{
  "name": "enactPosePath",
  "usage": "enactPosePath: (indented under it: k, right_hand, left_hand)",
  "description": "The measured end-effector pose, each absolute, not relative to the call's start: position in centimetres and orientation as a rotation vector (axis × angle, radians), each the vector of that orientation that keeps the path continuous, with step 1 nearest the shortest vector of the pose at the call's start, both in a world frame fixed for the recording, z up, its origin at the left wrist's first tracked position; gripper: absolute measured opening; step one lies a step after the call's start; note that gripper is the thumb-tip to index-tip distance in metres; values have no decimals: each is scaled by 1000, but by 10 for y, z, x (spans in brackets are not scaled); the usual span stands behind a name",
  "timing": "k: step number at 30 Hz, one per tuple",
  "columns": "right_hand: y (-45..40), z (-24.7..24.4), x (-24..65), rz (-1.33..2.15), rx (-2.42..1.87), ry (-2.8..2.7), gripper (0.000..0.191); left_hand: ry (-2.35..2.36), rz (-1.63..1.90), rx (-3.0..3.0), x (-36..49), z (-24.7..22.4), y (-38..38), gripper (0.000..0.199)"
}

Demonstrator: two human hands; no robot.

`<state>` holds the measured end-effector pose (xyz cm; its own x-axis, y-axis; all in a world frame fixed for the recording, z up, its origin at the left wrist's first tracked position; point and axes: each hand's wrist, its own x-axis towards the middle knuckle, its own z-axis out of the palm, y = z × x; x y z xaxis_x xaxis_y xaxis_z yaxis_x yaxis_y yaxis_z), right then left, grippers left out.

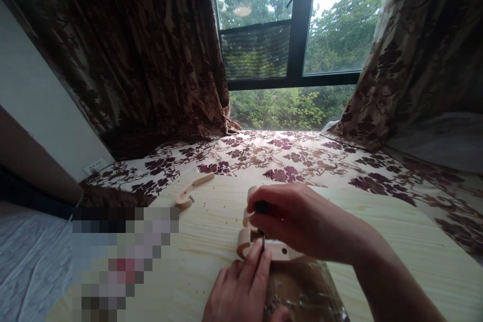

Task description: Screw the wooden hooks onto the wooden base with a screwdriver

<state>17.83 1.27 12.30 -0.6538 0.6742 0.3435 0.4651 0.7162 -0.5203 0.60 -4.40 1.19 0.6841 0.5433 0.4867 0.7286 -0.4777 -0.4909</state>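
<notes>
My right hand (279,216) is closed around the black handle of a screwdriver (261,207), whose thin metal shaft points down. Below it lies a pale curved wooden hook (279,251) with a dark round hole. My left hand (241,287) presses the hook with its index and middle fingertips, close by the lower end of the shaft. The tip itself is hidden by these fingers. Another curved wooden piece (249,215) shows just behind, partly covered by my right hand. Under the hook sits a brown block (302,289) wrapped in clear, shiny film or tape.
A loose wooden hook (194,187) lies on the left of the pale wooden board (211,231), with a small screw (191,198) beside it. Small dark specks dot the board. Behind are a flowered cloth (279,156), curtains and a window (302,25). The lower left is pixelated.
</notes>
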Motion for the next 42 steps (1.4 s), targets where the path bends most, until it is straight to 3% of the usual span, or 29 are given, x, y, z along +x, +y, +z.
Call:
enactPosePath:
  k: [9,15,23,31,38,42]
  right_hand:
    - [20,118,179,499,-1039,-2318,19]
    - [13,124,176,460,-926,-2412,8]
    - [21,116,172,358,-1085,-2324,18]
    - [17,120,172,335,-1007,-2398,10]
    - [21,115,172,217,-1152,-2321,22]
    - [16,120,174,320,-1018,-2396,13]
  left_hand:
    - [-989,-290,-2262,2,6,-44,58]
    - [-963,-328,-2232,5,11,-43,56]
    - [-1009,-264,-2283,1,3,-45,59]
    - [-993,-274,-2268,1,6,-43,59]
    - [-1010,-268,-2277,1,2,-44,61]
    - [-1000,-279,-2268,2,5,-42,58]
